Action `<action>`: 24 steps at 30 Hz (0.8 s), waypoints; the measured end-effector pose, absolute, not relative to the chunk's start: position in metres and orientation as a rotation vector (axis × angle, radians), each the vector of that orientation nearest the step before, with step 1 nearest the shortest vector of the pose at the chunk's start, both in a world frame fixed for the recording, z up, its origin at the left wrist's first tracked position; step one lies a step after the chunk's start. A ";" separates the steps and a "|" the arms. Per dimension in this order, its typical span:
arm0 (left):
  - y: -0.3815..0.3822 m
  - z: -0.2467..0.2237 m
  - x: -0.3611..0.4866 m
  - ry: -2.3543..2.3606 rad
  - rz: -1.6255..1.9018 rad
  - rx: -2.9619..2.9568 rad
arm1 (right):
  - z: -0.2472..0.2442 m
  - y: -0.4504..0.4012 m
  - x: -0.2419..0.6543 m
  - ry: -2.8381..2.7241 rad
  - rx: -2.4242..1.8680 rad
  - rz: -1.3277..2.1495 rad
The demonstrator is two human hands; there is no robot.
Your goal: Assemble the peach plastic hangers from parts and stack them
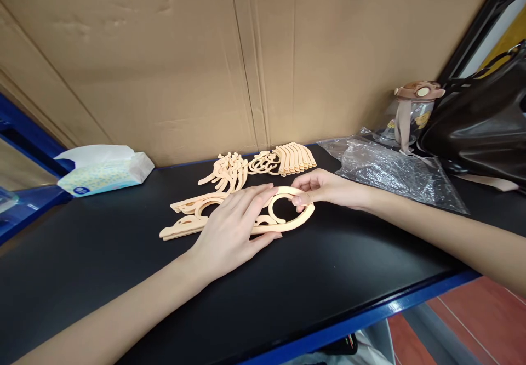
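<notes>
Cream plastic folding hangers [302, 223] lie flat, folded, with their curved ends to the right and their slotted straight ends to the left. My left hand [236, 225] rests palm down across their middle, fingers stretched out and thumb apart, hiding that part. At the curved end, my right hand [310, 189] pinches the rim between thumb and fingers. Just behind lie a heap of cream curved pieces [230, 170], several cream hooks [263, 162] and a neat row of cream hanger arms [295, 158].
A tissue pack [107, 173] stands at the back left. Crumpled clear plastic [390, 162] lies at the right, near a drinking bottle [415, 115] and a dark bag [485, 118]. Cardboard [164, 69] walls the back of the black table [287, 294], which has a blue front edge.
</notes>
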State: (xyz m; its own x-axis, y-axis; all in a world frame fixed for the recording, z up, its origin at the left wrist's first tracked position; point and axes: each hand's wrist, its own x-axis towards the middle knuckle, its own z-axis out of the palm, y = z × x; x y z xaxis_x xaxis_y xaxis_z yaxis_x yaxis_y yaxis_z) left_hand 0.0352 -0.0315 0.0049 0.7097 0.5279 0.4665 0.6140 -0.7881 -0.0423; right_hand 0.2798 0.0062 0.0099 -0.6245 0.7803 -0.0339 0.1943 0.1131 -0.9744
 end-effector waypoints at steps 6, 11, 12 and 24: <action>-0.031 0.005 0.036 -0.945 -0.656 -2.738 | 0.011 0.003 0.277 -1.922 -0.939 1.493; -0.031 0.007 0.035 -0.981 -0.675 -2.723 | 0.011 0.005 0.275 -1.753 -0.999 1.488; -0.031 0.008 0.034 -0.978 -0.677 -2.712 | 0.011 0.007 0.275 -1.729 -1.032 1.475; -0.014 0.066 0.003 -1.301 -0.490 -2.745 | -0.003 0.018 0.279 -2.051 -0.950 1.283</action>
State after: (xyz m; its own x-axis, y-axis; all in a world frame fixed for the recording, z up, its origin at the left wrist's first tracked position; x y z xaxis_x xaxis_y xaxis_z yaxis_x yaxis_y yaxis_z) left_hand 0.0025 -0.0145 0.0657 0.5921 0.7434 0.3112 0.7641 -0.6406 0.0765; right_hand 0.2788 0.0178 -0.0029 -0.6084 0.7903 0.0724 0.2804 0.2994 -0.9120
